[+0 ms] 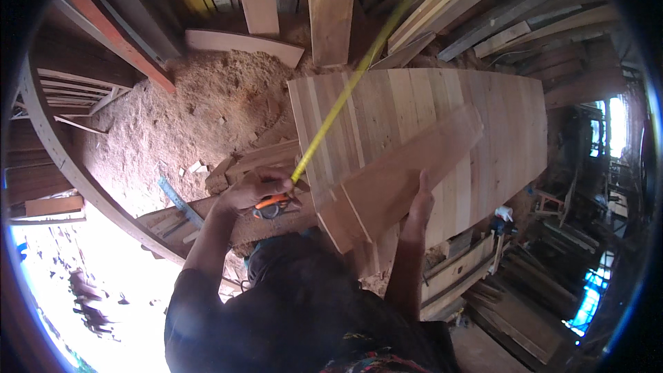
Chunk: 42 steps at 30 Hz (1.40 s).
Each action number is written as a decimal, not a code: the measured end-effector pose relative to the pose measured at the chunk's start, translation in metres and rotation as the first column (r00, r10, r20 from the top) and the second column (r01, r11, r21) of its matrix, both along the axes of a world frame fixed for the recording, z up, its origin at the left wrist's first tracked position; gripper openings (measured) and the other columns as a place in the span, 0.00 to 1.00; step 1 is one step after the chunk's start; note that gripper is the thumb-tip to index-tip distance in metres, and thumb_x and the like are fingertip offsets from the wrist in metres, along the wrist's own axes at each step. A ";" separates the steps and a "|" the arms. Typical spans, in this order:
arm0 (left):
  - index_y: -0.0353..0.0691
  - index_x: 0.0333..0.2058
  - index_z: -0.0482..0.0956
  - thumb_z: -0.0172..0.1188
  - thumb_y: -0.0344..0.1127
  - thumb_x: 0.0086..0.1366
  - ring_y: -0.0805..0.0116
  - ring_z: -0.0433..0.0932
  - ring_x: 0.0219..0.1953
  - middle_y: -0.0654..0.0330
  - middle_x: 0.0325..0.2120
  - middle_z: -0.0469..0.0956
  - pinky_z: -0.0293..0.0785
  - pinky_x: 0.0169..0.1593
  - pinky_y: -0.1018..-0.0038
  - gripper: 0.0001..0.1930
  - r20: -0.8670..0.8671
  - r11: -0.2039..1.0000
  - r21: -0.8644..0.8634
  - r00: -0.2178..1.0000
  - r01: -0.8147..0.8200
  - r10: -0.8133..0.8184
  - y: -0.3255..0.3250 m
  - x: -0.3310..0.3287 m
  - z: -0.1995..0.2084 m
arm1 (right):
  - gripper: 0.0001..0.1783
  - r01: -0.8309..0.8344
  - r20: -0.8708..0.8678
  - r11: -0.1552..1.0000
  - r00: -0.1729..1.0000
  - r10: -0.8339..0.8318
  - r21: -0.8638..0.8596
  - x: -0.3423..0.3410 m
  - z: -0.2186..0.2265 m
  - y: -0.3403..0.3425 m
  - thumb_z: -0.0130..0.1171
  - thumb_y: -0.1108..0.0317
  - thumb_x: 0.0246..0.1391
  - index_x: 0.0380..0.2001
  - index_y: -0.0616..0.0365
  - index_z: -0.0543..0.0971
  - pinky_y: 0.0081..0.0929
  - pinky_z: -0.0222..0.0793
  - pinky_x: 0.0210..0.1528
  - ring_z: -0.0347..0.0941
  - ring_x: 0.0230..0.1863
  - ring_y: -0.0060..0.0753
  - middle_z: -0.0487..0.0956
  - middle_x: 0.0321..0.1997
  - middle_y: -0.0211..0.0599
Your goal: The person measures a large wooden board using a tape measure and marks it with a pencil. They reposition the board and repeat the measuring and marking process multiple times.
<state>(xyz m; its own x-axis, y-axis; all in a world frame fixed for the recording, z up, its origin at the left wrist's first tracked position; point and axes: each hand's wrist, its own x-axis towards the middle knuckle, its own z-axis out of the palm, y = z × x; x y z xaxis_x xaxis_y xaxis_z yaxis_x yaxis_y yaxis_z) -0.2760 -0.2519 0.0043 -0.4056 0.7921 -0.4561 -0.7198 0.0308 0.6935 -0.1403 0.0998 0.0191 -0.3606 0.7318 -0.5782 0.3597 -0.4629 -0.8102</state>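
Note:
My left hand (pixel 257 189) is wrapped around an orange and dark tape measure (pixel 271 204), just off the left corner of a large wooden panel. From it the yellow blade (pixel 338 105) runs out slanting up and to the right, over the panel's left part and past its far edge; its end is hard to make out. My right hand (pixel 420 202) grips the near edge of a brown wooden board (pixel 407 173), slightly blurred, which lies slantwise over the panel (pixel 511 131). The panel is made of many pale and darker strips. Most of the right hand's fingers are hidden.
Sawdust (pixel 200 97) is heaped on the floor at left. Planks (pixel 331 14) lean along the far side, with stacked timber (pixel 469 7) at the far right. A curved wooden strip (pixel 59 155) arcs along the left. A blue flat strip (pixel 179 200) lies beyond my left forearm.

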 end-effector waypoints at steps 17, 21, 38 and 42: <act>0.33 0.38 0.81 0.57 0.40 0.74 0.59 0.85 0.43 0.48 0.39 0.83 0.80 0.47 0.68 0.14 0.122 0.835 -0.197 0.832 -0.514 0.541 -0.068 -0.001 -0.037 | 0.32 -0.615 -0.440 0.785 0.726 0.528 -0.073 -0.295 -0.015 0.094 0.58 0.52 0.67 0.66 0.60 0.68 0.36 0.72 0.59 0.77 0.57 0.37 0.78 0.60 0.44; 0.33 0.38 0.81 0.57 0.42 0.74 0.61 0.84 0.40 0.49 0.39 0.83 0.79 0.45 0.71 0.16 0.147 0.807 -0.300 0.811 -0.509 0.566 -0.073 0.011 -0.039 | 0.30 -0.472 -0.254 0.835 0.876 0.409 -0.284 -0.344 -0.020 0.081 0.54 0.51 0.71 0.67 0.58 0.67 0.28 0.76 0.47 0.82 0.48 0.32 0.80 0.55 0.41; 0.39 0.42 0.83 0.63 0.40 0.69 0.72 0.81 0.35 0.62 0.34 0.82 0.78 0.37 0.73 0.11 0.198 0.639 -0.584 0.675 -0.501 0.710 -0.018 0.091 -0.103 | 0.20 -0.579 0.328 0.812 0.755 0.568 -0.074 0.117 -0.046 -0.053 0.57 0.55 0.70 0.54 0.58 0.80 0.24 0.70 0.38 0.79 0.39 0.23 0.83 0.41 0.31; 0.40 0.39 0.83 0.62 0.43 0.71 0.73 0.81 0.37 0.64 0.32 0.81 0.77 0.39 0.74 0.11 -0.036 0.812 -0.265 0.847 -0.520 0.530 -0.004 0.139 -0.094 | 0.19 -0.609 0.233 0.793 0.773 0.589 0.015 0.144 -0.061 -0.039 0.57 0.56 0.70 0.54 0.57 0.79 0.23 0.71 0.39 0.78 0.39 0.22 0.83 0.41 0.31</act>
